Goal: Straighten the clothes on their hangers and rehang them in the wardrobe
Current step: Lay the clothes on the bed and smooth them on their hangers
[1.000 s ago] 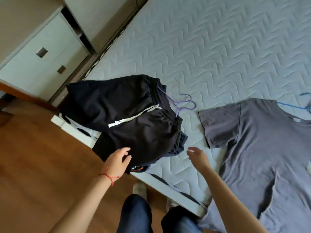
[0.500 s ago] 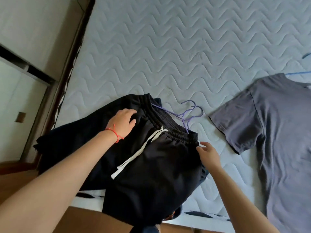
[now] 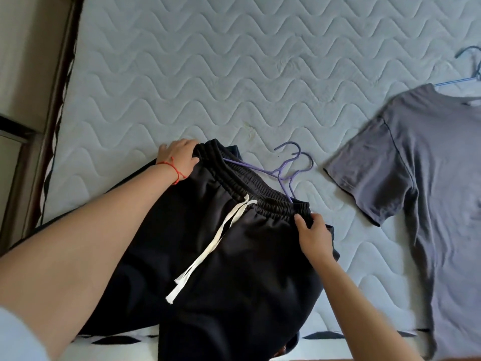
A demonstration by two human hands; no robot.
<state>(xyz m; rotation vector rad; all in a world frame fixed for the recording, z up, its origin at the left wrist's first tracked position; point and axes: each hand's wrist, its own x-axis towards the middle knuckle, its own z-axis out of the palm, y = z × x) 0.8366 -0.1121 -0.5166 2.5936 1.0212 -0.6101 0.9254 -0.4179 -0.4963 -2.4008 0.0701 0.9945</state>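
Shorts [image 3: 234, 256], 1 pair; 2 purple hangers [image 3: 283, 173]; 1 grey T-shirt [image 3: 429, 191].

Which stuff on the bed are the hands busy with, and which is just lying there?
Busy with:
black shorts, gripped at the waistband by left hand and right hand
purple hangers under them

Lying there:
grey T-shirt
blue hanger
mattress

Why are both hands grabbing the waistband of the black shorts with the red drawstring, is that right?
Nearly right. The head view shows the left hand and the right hand gripping the waistband of the black shorts, but the drawstring is white, not red. The only red thing is the thin string bracelet on the left wrist.
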